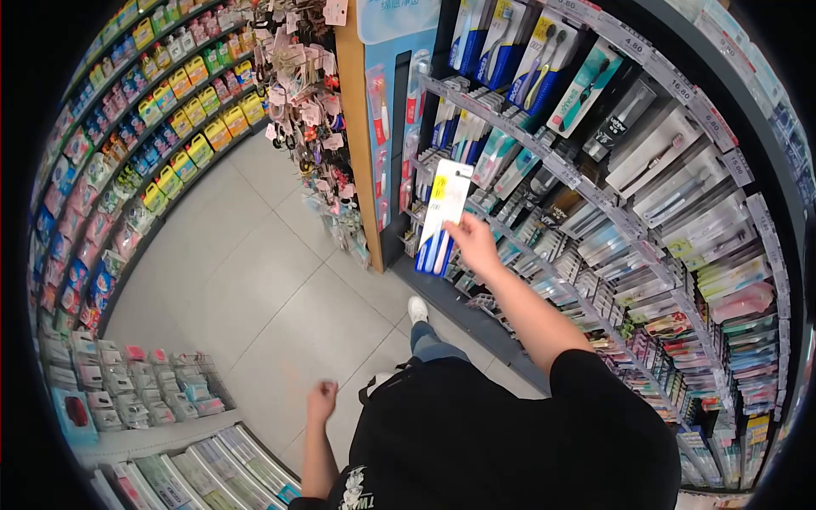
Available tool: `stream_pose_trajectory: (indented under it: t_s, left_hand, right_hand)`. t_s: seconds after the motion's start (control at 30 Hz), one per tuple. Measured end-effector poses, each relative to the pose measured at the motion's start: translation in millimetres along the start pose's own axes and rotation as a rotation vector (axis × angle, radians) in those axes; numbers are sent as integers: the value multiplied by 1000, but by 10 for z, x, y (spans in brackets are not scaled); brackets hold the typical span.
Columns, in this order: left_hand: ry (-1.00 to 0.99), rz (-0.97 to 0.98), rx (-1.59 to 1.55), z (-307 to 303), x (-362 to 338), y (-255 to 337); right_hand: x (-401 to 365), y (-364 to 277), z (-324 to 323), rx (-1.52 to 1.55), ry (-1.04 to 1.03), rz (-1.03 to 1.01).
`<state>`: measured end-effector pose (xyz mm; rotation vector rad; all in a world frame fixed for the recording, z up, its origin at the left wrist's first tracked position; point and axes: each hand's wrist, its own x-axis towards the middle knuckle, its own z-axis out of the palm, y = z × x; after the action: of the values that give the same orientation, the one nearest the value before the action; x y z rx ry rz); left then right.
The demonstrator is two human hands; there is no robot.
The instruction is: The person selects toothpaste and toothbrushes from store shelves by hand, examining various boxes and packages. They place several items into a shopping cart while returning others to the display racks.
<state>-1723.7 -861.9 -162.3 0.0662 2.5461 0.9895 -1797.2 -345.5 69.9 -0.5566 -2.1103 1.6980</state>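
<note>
Far left, yellow bottles [201, 151] in rows. Next, left hand [322, 399] low over tiled floor [246, 272], fingers curled; cannot tell whether grip holds anything. Further right, toothbrush pack [437, 218] raised near-upright before shelves. Right hand [476, 246] beside it, grip narrow, pinching pack's right edge. Far right, packaged brushes [671, 157] fill display.

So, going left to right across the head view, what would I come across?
Yellow bottles, left hand, wooden post, toothbrush pack, right hand gripping that pack, pink packet towards the right edge.
</note>
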Motion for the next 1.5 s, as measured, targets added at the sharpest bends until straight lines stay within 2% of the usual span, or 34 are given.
stream_pose_trajectory:
  t_s: [0.07,0.13,0.23,0.33,0.5,0.87,1.03,1.17,1.5]
  left_hand:
    - [-114,-142,233,468,-316,-881]
    - [-186,-278,328,783,-762,-1303]
    - [-318,-538,299,984,-1172,-1308]
    - [-334,-637,232,1050,-1244,-1140]
    - [-248,-615,114,978,-876,-775]
    - [-194,-490,98,693,203,-9]
    - [-211,-487,128,647,510,134]
    - [-225,-491,140,641,694,227]
    - [-236,-470,137,631,957,378]
  right_hand:
    - [397,108,-39,33,39,4]
    - [722,101,-48,25,112,22]
    - [1201,254,-78,-52,170,-12]
    - [1416,292,-41,-38,197,-43]
    - [1332,216,39,129,136,-66]
    - [1440,-58,-91,53,267,-75]
    - [1559,-98,-163,92,287,-105]
    - [1579,-95,-183,-11,254,-108]
    - [1702,-24,-174,-76,370,-122]
